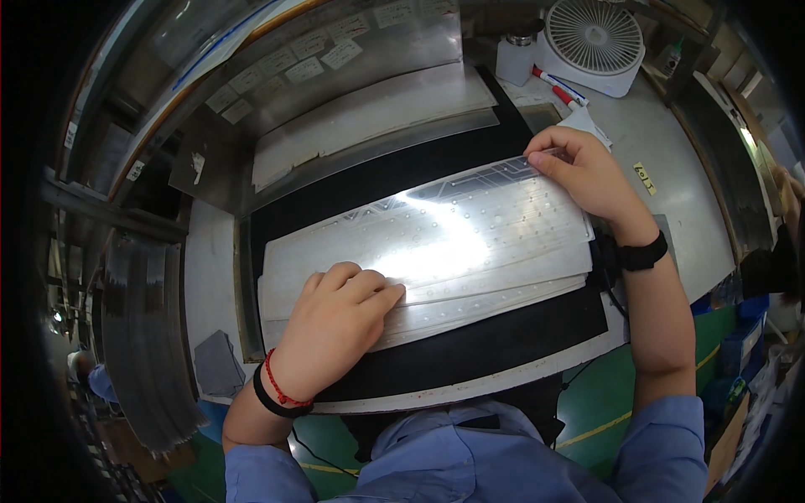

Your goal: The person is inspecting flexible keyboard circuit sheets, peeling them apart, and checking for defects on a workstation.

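Note:
Several thin, shiny, silvery sheets lie in a slightly fanned stack on a black mat [520, 323]. Fine lines and small dots mark the topmost shiny sheet [511, 218], and bright glare covers its middle. At its far right corner, my right hand [583, 168] is closed, pinching the edge between thumb and forefinger. My left hand [344, 314] is closed at the near edge, left of the middle, its fingers bent and drawn together on the sheet. The undersides of its fingertips are hidden.
Behind the mat, flat plates [360, 126] lean by a metal panel with paper labels. A white fan [595, 38], a translucent bottle [514, 59] and red-capped markers [562, 88] occupy the far right. Long grey strips [147, 327] hang at left; grey pieces [218, 365] lie near the left corner.

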Available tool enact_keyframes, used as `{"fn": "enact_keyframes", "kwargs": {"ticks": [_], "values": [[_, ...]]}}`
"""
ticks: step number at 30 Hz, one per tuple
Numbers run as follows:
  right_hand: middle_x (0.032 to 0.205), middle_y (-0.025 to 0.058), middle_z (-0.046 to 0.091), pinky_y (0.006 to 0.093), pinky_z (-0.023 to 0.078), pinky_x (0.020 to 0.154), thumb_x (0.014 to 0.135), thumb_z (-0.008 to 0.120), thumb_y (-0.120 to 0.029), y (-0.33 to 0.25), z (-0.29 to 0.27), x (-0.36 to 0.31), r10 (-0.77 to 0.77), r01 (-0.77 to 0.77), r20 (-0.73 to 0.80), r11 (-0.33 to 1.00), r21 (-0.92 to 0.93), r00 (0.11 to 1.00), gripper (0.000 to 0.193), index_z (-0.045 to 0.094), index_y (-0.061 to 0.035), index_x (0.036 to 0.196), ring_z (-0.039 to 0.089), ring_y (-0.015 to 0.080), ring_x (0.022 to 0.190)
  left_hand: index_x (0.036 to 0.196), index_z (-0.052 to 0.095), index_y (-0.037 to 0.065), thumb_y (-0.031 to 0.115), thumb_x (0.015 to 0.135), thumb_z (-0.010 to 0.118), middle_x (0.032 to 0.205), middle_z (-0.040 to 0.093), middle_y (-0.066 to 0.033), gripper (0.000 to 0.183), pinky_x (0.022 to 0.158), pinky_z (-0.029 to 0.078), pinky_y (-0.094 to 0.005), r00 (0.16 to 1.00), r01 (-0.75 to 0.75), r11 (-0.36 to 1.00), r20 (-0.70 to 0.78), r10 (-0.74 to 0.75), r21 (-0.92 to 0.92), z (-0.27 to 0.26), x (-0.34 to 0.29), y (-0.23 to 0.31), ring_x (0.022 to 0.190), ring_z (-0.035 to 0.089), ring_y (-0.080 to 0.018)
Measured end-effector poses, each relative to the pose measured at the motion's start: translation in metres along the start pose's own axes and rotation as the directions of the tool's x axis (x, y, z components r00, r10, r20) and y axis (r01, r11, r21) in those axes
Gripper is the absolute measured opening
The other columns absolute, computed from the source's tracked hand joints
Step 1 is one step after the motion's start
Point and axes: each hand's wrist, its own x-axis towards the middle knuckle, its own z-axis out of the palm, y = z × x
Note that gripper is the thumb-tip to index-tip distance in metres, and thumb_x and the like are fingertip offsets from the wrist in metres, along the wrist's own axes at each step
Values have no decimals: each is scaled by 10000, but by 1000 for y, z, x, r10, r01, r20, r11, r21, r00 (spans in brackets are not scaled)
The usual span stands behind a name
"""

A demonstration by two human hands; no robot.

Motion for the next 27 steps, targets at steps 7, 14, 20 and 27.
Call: {"fn": "enact_keyframes", "kwargs": {"ticks": [7, 14, 20, 27], "values": [[840, 18, 629, 245, 467, 744, 911, 638, -116, -2, 0, 1, 5, -5, -2, 1000, -27, 1000, 127, 653, 5, 946, 571, 93, 797, 1066, 666, 137, 47, 737, 654, 1014, 623, 16, 341, 823, 436, -363, 1000, 4, 1000, 4, -4, -21, 0, 1, -2, 981, 562, -215], [834, 5, 623, 232, 456, 724, 914, 637, -117, 2, 1, 1, 4, -4, 1, 1000, -22, 1000, 119, 651, -5, 952, 556, 76, 784, 1139, 671, 75, 31, 768, 657, 995, 626, -83, 374, 841, 475, -382, 996, 82, 985, 36, -77, -150, -4, 4, 2, 956, 578, -269], [834, -30, 606, 204, 439, 705, 930, 618, -105, 4, -1, 0, 17, -17, 5, 1000, -21, 1000, 93, 643, -20, 959, 529, 43, 772, 1044, 687, 61, 88, 760, 718, 931, 630, -86, 286, 786, 490, -348, 999, 22, 983, 52, -12, -181, -11, 0, -2, 889, 591, -290], [833, -5, 616, 229, 458, 739, 918, 630, -100, -3, -1, -2, 2, -1, -34, 1000, 14, 999, 105, 651, -9, 967, 559, 75, 785, 715, 611, 53, 32, 766, 754, 701, 663, -40, 153, 588, 480, -242, 958, 81, 655, -122, -258, -751, -42, -14, -50, 648, 629, -116]]}}
